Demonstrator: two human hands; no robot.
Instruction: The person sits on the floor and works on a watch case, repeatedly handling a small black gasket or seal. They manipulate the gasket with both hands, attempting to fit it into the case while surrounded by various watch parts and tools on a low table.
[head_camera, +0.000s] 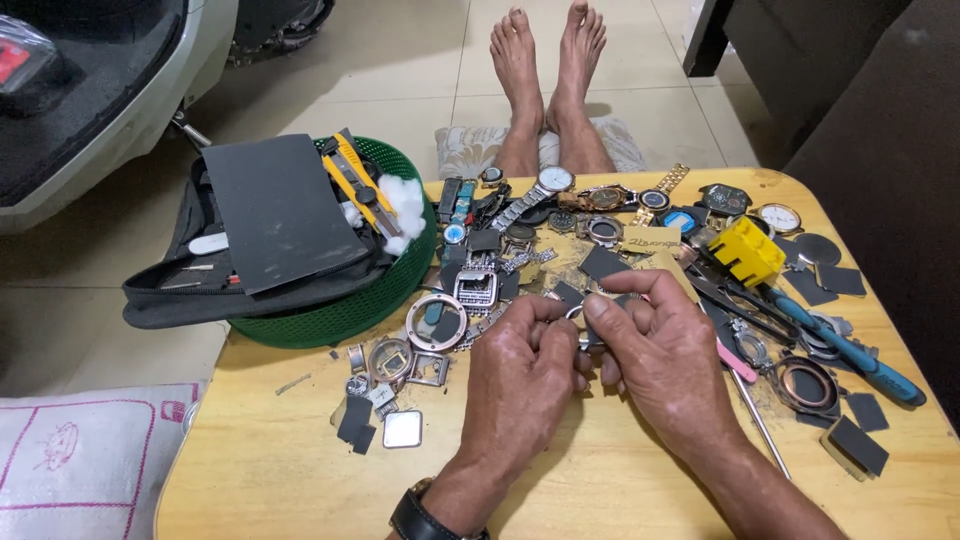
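Left hand (520, 375) and right hand (660, 350) together, pinching a small metal watch part (580, 318); yellow block (747, 250) beyond the right.

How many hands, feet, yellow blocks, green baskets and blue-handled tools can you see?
Hands: 2, the left hand and the right hand, pinching a small metal part between them
Bare feet: 2
Yellow block: 1
Green basket: 1
Blue-handled tool: 1
Total: 7
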